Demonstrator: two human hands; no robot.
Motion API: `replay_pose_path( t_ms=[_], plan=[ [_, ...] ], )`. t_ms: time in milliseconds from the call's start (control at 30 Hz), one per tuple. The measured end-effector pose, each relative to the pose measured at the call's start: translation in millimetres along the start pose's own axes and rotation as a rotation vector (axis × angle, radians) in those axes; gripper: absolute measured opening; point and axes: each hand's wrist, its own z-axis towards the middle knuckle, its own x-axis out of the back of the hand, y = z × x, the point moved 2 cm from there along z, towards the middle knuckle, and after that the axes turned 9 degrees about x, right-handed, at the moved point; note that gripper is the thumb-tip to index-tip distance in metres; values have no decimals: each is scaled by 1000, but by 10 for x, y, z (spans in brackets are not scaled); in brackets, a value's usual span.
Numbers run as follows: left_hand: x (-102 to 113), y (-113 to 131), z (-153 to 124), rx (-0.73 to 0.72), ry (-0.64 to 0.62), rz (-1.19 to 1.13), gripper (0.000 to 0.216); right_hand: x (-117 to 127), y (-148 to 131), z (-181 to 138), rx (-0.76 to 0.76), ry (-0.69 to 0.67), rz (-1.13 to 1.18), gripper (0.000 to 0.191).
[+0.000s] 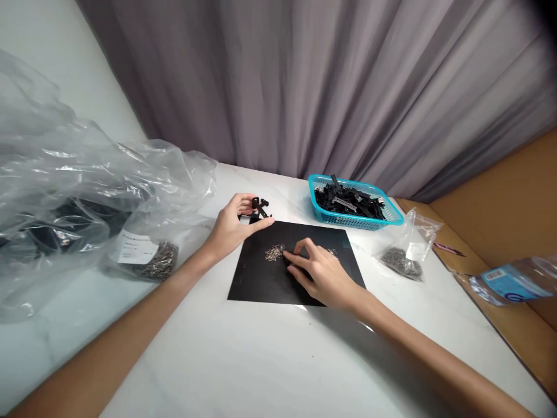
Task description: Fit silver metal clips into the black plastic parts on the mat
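Between the thumb and fingers of my left hand [235, 223] is a small black plastic part [261, 207], held above the far left edge of a black mat [261, 285]. My right hand [324, 273] is over the mat, its fingers bent and apart. Its index fingertip touches the right side of a pile of tiny metal pieces [274, 252], probably screws or pins. A second small pile [333, 252] is partly hidden behind this hand. Whether the right fingertips have picked up a piece is too small to tell.
A blue basket [357, 220] full of black parts stands at the back right. Bags of small metal pieces lie at right [402, 262] and left [159, 261]. Large clear plastic bags [100, 168] cover the left side. A plastic bottle [513, 281] lies by cardboard [505, 197] at far right.
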Motion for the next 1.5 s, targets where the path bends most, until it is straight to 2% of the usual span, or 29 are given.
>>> replay_pose_path(
  t_ms=[100, 167, 300, 433, 633, 733, 900, 967, 1133, 1200, 1300, 1400, 1500],
  plan=[
    [-1, 9, -13, -29, 25, 23, 61, -45, -98, -21, 35, -9, -47, 40],
    [-4, 15, -20, -51, 27, 38, 60, -59, -105, -8, -25, 51, -23, 36],
    [-12, 40, -42, -82, 25, 93, 58, -55, -3, 130, -134, 154, 216, 14],
    [-7, 62, -50, -99, 41, 122, 57, -23, 158, 263, -171, 179, 335, 15],
    [-16, 46, -47, -122, 19, 152, 55, 8, 272, 212, -149, 123, 256, 23],
    [-23, 61, -59, -148, 7, 156, 54, 41, 167, 37, -139, 128, 180, 26],
    [-65, 83, -96, -147, -27, 167, 56, 5, -79, -196, -7, -5, -12, 37],
    [-94, 72, -111, -148, -38, 185, 58, -27, -104, -189, -15, 27, -25, 34],
    [-112, 47, -127, -161, -55, 214, 59, -25, -41, -60, -108, 207, 92, 20],
    [-106, 61, -138, -172, -104, 221, 59, 13, 8, -50, -159, 264, 221, 16],
    [-135, 113, -196, -210, -270, 236, 61, 59, 104, -106, -270, 329, 478, 15],
    [-209, 179, -304, -249, -408, 240, 61, 55, 184, -186, -372, 322, 656, 21],
    [-296, 243, -421, -259, -467, 233, 63, 53, 212, -235, -420, 289, 748, 24]
  ],
)
